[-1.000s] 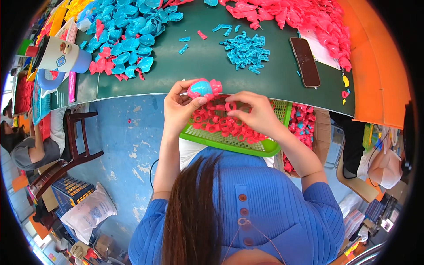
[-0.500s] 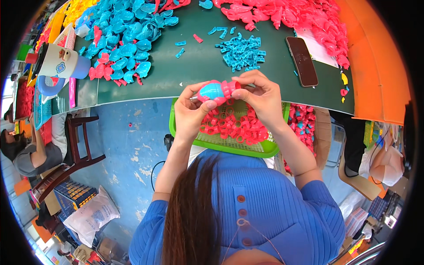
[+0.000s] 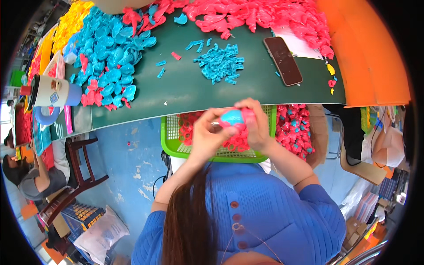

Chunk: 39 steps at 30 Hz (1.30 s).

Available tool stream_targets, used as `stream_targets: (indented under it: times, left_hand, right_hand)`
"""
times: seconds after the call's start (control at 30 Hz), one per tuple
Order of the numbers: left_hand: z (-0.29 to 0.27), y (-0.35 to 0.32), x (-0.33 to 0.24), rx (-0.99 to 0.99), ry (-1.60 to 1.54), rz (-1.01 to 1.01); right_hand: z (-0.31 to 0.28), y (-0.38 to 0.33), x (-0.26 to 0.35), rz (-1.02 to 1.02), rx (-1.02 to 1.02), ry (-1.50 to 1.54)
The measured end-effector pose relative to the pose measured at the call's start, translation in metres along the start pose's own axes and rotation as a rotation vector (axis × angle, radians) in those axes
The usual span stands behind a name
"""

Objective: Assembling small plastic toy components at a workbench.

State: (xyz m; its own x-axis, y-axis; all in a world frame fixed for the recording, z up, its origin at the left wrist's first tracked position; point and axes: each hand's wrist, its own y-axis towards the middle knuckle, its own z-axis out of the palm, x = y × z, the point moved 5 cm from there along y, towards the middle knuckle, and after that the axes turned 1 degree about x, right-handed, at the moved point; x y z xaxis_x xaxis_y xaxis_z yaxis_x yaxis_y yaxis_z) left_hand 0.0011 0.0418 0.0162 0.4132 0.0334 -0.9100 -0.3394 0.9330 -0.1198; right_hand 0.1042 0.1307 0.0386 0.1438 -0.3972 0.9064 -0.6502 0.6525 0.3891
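Observation:
Both hands meet over a green basket (image 3: 170,141) on my lap. My left hand (image 3: 206,136) and my right hand (image 3: 256,126) together grip a small blue-and-pink plastic piece (image 3: 233,117), fingers pinched around it. The basket holds several pink ring-shaped parts (image 3: 190,128). Just beyond lies the dark green table (image 3: 185,90).
On the table lie a small pile of blue bits (image 3: 220,64), a big heap of blue pieces (image 3: 112,55), pink pieces (image 3: 260,15), yellow ones (image 3: 73,20) and a dark phone (image 3: 283,60). A box of pink-and-blue parts (image 3: 295,128) stands to my right. A wooden chair (image 3: 81,176) and a seated person (image 3: 31,179) are at left.
Both hands have risen from the basket and come together on the blue-and-pink piece, the right hand now closing over its pink end.

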Motion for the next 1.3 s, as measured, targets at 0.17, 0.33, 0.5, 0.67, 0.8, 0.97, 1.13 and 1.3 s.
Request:
stream_targets:
  times: [0.17,0.33,0.5,0.67,0.8,0.97,1.13,1.3]
  left_hand:
    - [0.035,0.007,0.029,0.355,0.054,-0.215]
    - [0.021,0.027,0.003,0.257,0.079,-0.153]
    - [0.023,0.043,-0.015,0.228,0.203,-0.101]
    - [0.013,0.036,0.011,0.209,0.161,-0.184]
    - [0.030,0.028,0.005,0.310,0.231,-0.136]
    - [0.002,0.021,-0.004,0.150,0.248,-0.129]
    - [-0.038,0.012,0.005,0.000,0.230,-0.153]
    - [-0.032,0.020,0.005,0.036,0.213,-0.176]
  right_hand:
    - [-0.081,-0.037,0.001,-0.156,-0.304,-0.598]
    - [-0.219,-0.120,-0.099,0.804,-0.294,-1.167]
    - [-0.287,-0.204,-0.197,0.909,0.225,-1.353]
    - [-0.194,0.009,-0.040,0.786,0.011,-0.326]
    - [-0.195,0.134,-0.080,0.431,-0.243,-0.537]
    - [-0.219,0.196,-0.159,0.454,-0.387,-0.360]
    - [-0.197,0.184,-0.100,-0.063,-0.560,-0.729]
    - [-0.224,0.168,-0.092,-0.021,-0.659,-0.427]
